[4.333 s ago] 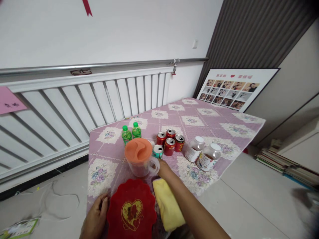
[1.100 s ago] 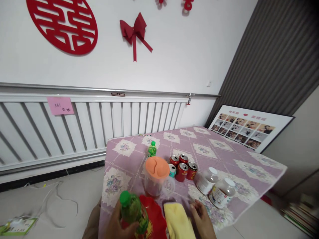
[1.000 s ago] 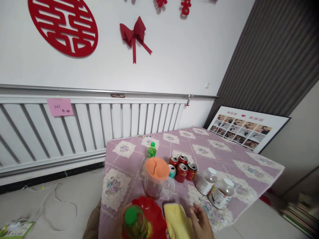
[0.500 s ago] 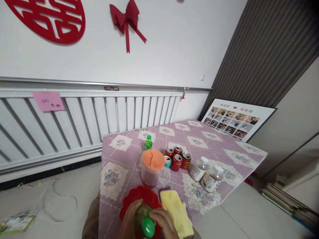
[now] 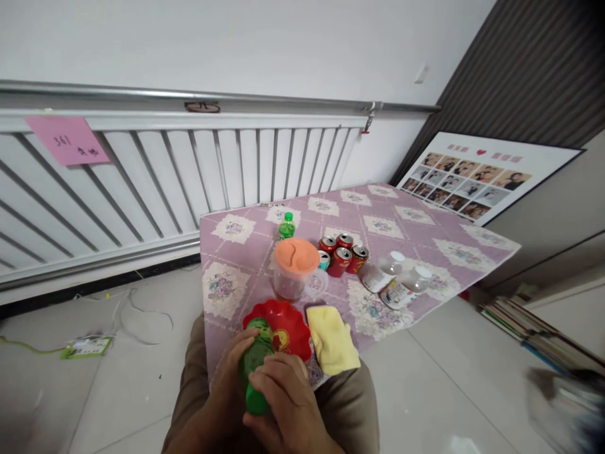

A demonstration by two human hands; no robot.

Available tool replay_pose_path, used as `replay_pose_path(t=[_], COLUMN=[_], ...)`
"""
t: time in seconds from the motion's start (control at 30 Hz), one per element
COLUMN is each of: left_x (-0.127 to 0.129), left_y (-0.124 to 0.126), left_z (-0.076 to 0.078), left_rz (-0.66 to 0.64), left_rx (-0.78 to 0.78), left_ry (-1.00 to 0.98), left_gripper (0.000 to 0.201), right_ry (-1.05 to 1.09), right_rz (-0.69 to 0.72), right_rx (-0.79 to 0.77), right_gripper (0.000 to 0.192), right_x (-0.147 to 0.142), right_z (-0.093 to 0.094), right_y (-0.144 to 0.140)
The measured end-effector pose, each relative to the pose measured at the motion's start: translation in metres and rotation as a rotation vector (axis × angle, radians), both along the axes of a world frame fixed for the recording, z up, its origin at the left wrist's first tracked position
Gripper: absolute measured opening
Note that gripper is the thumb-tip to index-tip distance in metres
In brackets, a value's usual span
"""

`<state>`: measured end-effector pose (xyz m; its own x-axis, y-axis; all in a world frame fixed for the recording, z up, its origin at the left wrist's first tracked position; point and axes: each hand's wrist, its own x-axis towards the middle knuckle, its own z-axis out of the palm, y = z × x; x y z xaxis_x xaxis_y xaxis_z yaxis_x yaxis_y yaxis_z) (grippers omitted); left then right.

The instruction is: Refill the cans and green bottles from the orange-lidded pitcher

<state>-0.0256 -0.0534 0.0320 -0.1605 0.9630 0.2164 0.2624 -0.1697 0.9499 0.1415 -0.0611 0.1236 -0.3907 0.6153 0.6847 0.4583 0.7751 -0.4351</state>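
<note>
A green bottle [image 5: 256, 357] with a green cap [image 5: 256, 401] is tilted, its cap end toward me. My left hand [image 5: 230, 369] is wrapped round the bottle's side. My right hand [image 5: 286, 394] has its fingers closed over the neck and cap. Beyond the bottle's base lies a red scalloped bowl [image 5: 295, 329] with a yellow print inside. A folded yellow cloth [image 5: 332, 340] rests right of the bowl. Behind the bowl stands a clear pitcher [image 5: 288, 284] with an orange lid [image 5: 297, 255] and a handle on its right.
A second green-capped bottle [image 5: 286, 227] stands behind the pitcher. Several drink cans [image 5: 340, 261] cluster to its right, near two white-capped jars [image 5: 382, 272] [image 5: 405, 290]. The patterned tablecloth [image 5: 265, 265] reaches a white radiator [image 5: 227, 170]. A photo board [image 5: 486, 180] leans at the far right.
My view has tipped downward, so the table sits higher and my legs show. Both hands and the bottle have drawn back from over the bowl toward me, exposing more of the bowl.
</note>
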Motion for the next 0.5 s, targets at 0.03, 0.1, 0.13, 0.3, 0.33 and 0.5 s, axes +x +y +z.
replay_pose_path(t=[0.03, 0.1, 0.13, 0.3, 0.33, 0.5], left_x=[-0.006, -0.016, -0.019, -0.026, -0.026, -0.018], left_y=[-0.004, -0.009, -0.011, -0.004, -0.002, 0.006], left_z=[0.002, 0.004, 0.004, 0.002, 0.003, 0.012], left_rz=[-0.001, 0.019, 0.042, 0.068, 0.051, 0.043], left_rx=[0.028, 0.067, 0.070, 0.246, 0.308, 0.466], left_ry=[0.014, 0.031, 0.041, 0.199, 0.265, 0.537], left_gripper=[0.039, 0.043, 0.044, 0.046, 0.048, 0.057], right_ry=[-0.013, -0.021, -0.013, 0.041, 0.015, -0.141], right_rz=[0.014, 0.020, 0.013, -0.105, -0.121, -0.135], right_rx=[-0.024, -0.064, -0.079, -0.076, -0.095, -0.195], right_gripper=[0.039, 0.040, 0.044, 0.053, 0.048, 0.024], right_x=[-0.004, -0.009, -0.012, -0.015, -0.014, -0.004], right_z=[0.000, -0.004, -0.007, -0.018, -0.016, -0.002], right_y=[-0.001, -0.003, -0.003, -0.004, -0.004, -0.004])
